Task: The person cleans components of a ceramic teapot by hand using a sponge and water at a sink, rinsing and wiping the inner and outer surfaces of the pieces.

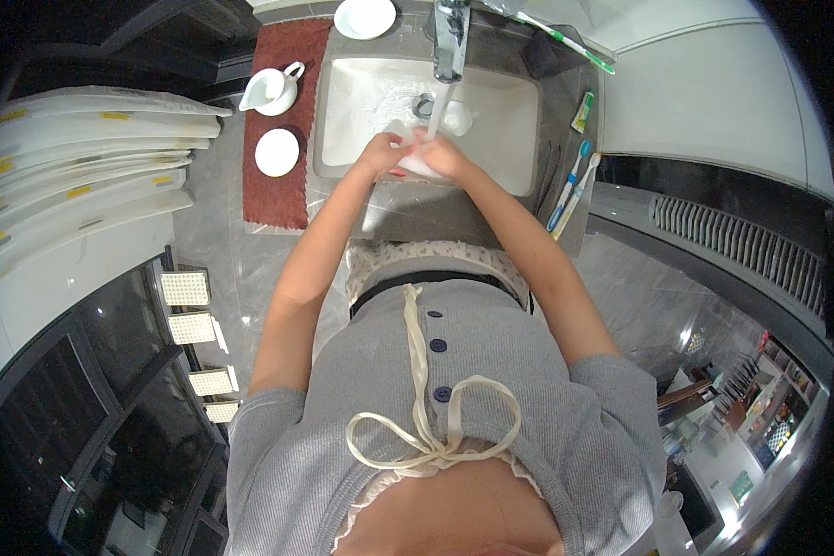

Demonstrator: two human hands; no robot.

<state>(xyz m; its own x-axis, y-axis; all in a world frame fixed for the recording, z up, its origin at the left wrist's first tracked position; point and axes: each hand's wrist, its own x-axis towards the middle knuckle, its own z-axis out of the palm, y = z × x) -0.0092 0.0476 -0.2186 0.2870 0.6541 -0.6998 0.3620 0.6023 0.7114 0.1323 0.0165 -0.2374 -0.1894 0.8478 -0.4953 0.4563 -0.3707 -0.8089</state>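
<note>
Both hands are low in the white sink basin (507,146), under a stream of water from the chrome tap (450,45). My right hand (443,157) grips a white piece (415,165), probably of crockery, mostly hidden by the fingers. On its other side my left hand (383,154) has its fingers against the same piece. A small red patch shows below the left fingers; I cannot tell what it is. Just beyond my right hand, a small white cup (457,119) lies in the basin beside the drain (424,105).
Left of the basin, a brown-red towel (272,198) carries a white pitcher (274,90) and a round white dish (276,153). Another white dish (365,17) sits behind. Along the right counter are toothbrushes (570,186) and a toothpaste tube (583,112); a green toothbrush (563,40) lies farther back.
</note>
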